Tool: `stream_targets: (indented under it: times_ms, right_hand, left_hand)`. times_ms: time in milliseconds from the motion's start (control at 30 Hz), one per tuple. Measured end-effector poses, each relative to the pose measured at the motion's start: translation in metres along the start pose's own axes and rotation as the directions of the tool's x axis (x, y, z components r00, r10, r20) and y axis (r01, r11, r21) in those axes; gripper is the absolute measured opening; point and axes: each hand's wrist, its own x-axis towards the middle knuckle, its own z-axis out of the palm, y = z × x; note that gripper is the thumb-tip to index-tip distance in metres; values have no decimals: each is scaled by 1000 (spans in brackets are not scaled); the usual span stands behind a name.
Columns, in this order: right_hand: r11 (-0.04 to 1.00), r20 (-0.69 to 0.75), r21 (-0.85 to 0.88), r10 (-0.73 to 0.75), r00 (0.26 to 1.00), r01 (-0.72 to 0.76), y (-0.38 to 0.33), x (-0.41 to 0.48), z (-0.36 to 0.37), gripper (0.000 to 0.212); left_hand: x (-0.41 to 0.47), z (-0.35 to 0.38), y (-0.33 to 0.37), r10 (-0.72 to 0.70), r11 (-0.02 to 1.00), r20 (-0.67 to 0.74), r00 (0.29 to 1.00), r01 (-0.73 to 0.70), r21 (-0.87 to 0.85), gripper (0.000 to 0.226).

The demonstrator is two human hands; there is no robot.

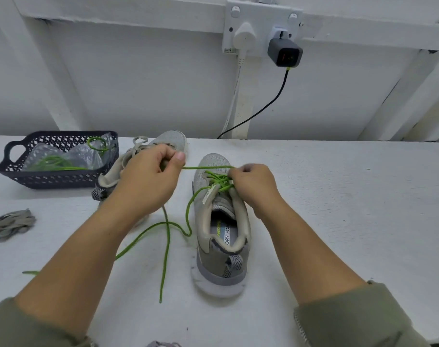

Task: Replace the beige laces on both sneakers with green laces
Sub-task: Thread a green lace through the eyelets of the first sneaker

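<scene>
Two sneakers on the white desk (338,196). The near grey mesh sneaker (213,269) stands mid-desk, toe toward the far edge, with a round green cord lace (219,181) criss-crossed through its front eyelets; loose tails trail over the desk toward the near-left corner. The far grey mesh sneaker (171,140) sits by the far edge, partly behind the left hand, with flat beige laces (138,142) in it, so not started. Left hand (150,176): fingers curled, thumb and forefinger pinching one strand of the green lace, which runs taut across to the right hand (253,184). Right hand: fingers curled tight at the eyelet rows, apparently pinching the lace there; fingertips hidden, exact grip unclear. Step in hand, as I judge: drawing a crossing snug before the next eyelet. To do it well: pull level and steady, brace the upper with the right hand so the shoe does not slide, keep both tails even, keep the slack loops from tangling, and avoid overtightening and puckering the tongue. A loose beige lace bundle (10,224) lies at the left edge. A dark perforated plastic basket (58,181) at the far-left corner holds a clear bag and a second green lace (55,162), likely for the other shoe.
</scene>
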Motion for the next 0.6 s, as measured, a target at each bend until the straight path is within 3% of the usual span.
stream_targets:
  times_ms: [67,167,233,333,467,600]
  right_hand:
    - [1000,68,-29,-6,998,8,3,-1,-1,9]
    - [907,179,-175,-354,918,384,-8,-7,-7,35]
    - [829,252,-191,-476,843,525,-15,-7,-8,35]
    - [799,243,-242,-499,832,550,-15,-5,-12,34]
    - [812,174,-325,-451,875,484,-10,-12,-28,52]
    - [716,222,-387,-539,812,581,-15,-26,-31,39]
  left_hand:
    - [0,2,-4,-45,998,42,998,47,-46,22]
    - [-1,10,-2,-54,991,113,992,67,-116,18]
    - [-2,13,0,-32,986,137,990,53,-156,20]
    - [-3,14,4,6,986,129,992,15,-165,19]
    - [0,18,1,-21,999,-25,999,20,-41,12]
    - [-7,24,7,49,998,-53,997,-47,48,5]
